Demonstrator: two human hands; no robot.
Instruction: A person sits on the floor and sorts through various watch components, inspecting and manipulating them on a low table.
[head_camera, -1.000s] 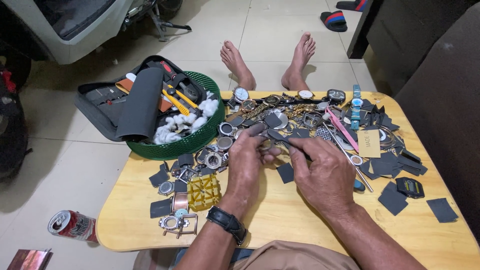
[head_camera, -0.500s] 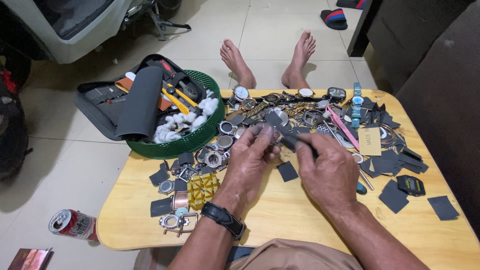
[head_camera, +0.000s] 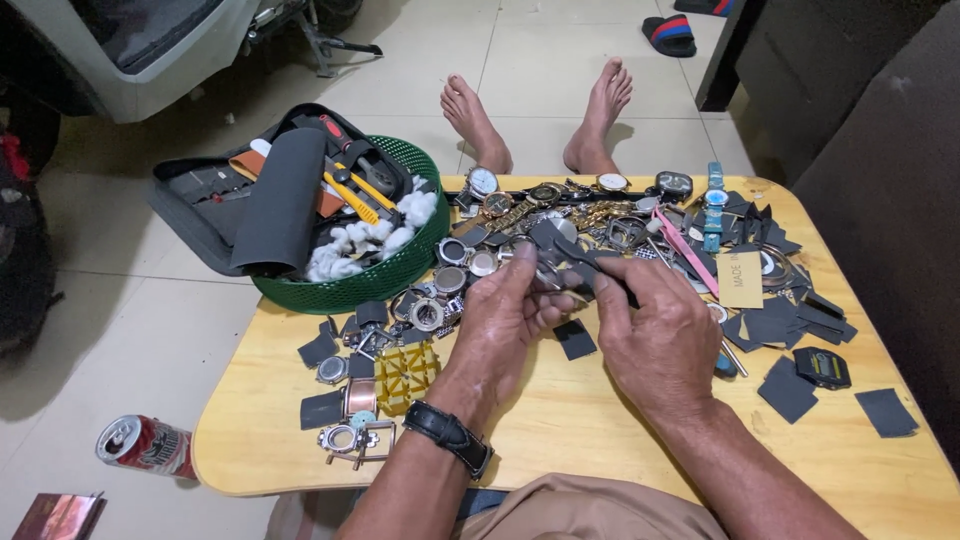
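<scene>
My left hand, with a black wristwatch on its wrist, pinches a small metal watch part over the middle of the wooden table. My right hand grips a slim dark tool whose tip meets that part. Both hands hover just above a heap of watch cases, dials and metal bracelets. A dark square pad lies right under them.
A green basket at the table's left holds a black roll, yellow-handled tools and cotton. Dark pads, a black digital watch case and a yellow mesh piece lie around. Bare feet rest beyond; a can stands on the floor.
My hands have drawn closer together and shifted slightly forward, fingers working the small part; the tool now points more to the left. The rest stays still.
</scene>
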